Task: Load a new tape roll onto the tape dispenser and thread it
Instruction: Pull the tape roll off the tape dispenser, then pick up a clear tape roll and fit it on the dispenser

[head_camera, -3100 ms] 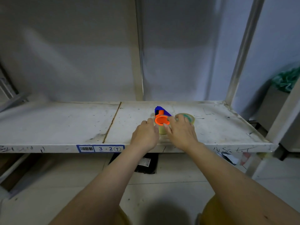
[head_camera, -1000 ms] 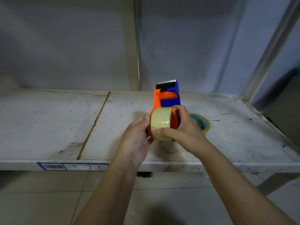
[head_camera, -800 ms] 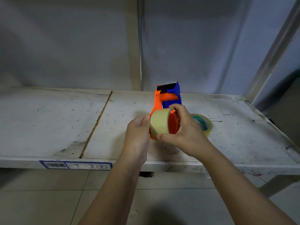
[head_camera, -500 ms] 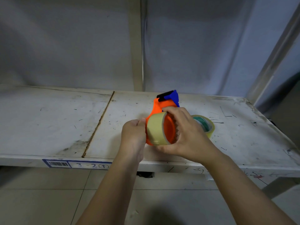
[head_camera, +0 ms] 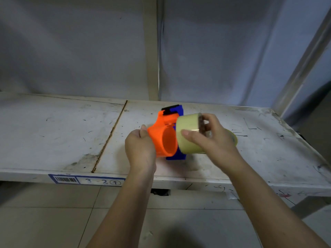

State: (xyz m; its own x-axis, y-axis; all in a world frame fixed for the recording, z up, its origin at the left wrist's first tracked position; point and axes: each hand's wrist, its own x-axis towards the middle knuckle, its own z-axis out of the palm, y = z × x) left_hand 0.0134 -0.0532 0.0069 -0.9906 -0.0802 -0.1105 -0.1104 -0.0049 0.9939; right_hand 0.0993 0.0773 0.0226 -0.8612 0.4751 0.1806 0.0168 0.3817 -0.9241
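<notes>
The yellowish tape roll [head_camera: 189,133] was clamped in the right hand [head_camera: 211,140], just right of the orange hub of the tape dispenser [head_camera: 165,135]. The left hand [head_camera: 139,149] gripped that dispenser's left side. Behind the right hand, a second tape roll [head_camera: 232,138] lay on the scuffed white desk [head_camera: 53,133].

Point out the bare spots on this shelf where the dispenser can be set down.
Free: the whole panel left of the seam, and the far right end past the second roll. Crowded: mid-shelf, where the left hand holds the dispenser and the right hand the tape roll.
</notes>
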